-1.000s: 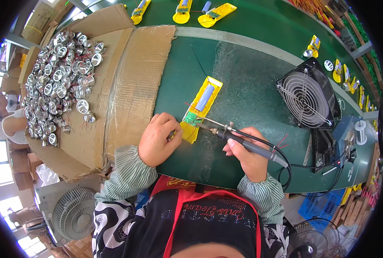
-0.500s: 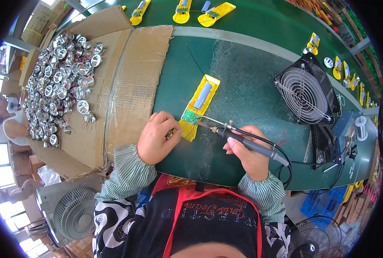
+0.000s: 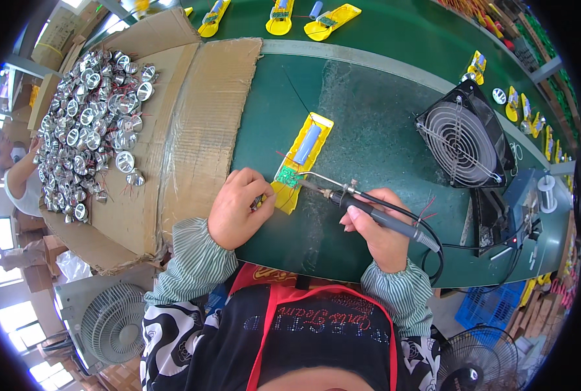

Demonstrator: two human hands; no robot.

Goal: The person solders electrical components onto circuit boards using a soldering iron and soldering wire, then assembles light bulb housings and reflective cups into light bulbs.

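A yellow flashlight housing [image 3: 284,199] lies on the green bench in front of me, with a blue cylindrical battery [image 3: 308,144] and a green circuit board [image 3: 287,176] in it. My right hand [image 3: 383,229] grips a soldering iron [image 3: 385,220] like a pen. The iron's tip and a thin bent metal tube [image 3: 323,176] clamped to it reach the board's right side. My left hand [image 3: 241,207] is closed by the housing's lower left edge, pinching a small shiny metal piece [image 3: 258,201] mostly hidden by the fingers. Thin red and black wires stick out around the board.
Left stands an open cardboard box [image 3: 202,111] heaped with silver reflectors [image 3: 88,117]. A square black fan [image 3: 460,140] and a solder spool [image 3: 547,185] stand right. More yellow housings [image 3: 329,23] line the far belt. Another person [image 3: 20,179] is beyond the box.
The iron's tip has shifted very slightly while staying at the board; my left hand keeps its place. Housings on the far belt have moved a little right. The other person's arm now reaches toward the box.
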